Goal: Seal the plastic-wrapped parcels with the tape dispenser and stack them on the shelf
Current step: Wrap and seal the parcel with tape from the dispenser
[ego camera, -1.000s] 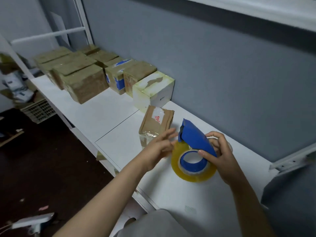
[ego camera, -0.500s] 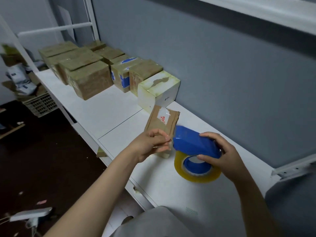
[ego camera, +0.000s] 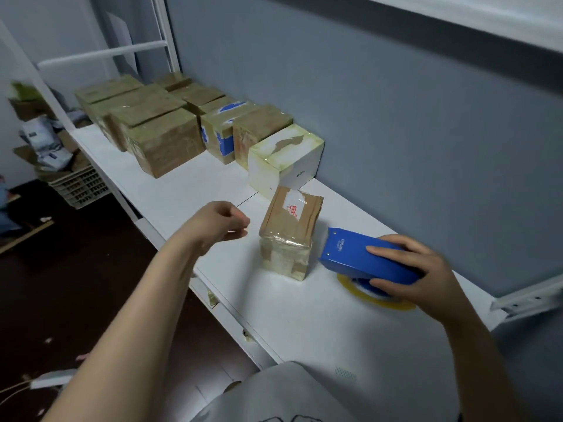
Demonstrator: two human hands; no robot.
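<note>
Okay, quick update on the small brown parcel (ego camera: 289, 236): it stands on end on the white shelf (ego camera: 304, 318), just in front of the white box (ego camera: 285, 161) at the near end of the row of taped boxes (ego camera: 164, 144).

What's new is around it. A second ago the tape dispenser (ego camera: 350, 254) was tipped up in the air with the roll facing me. Now it's down on the shelf just right of the parcel, with the yellowish tape roll (ego camera: 377, 300) lying flat and the blue nose pointing at the parcel's lower side. I can't tell if the nose actually touches it. My right hand (ego camera: 426, 275) is wrapped over the blue body, fingers on top, thumb underneath.

My left hand (ego camera: 222, 222) was right up at the parcel and the dispenser's nose half a second back. It's now well off to the left, in the air, fingers curled in with nothing visible in them. Clear tape wouldn't show anyway.

My read: this looks like the end of a taping pass. The parcel already looks glossy with tape on its near face, so moving it to the row is probably next.
</note>
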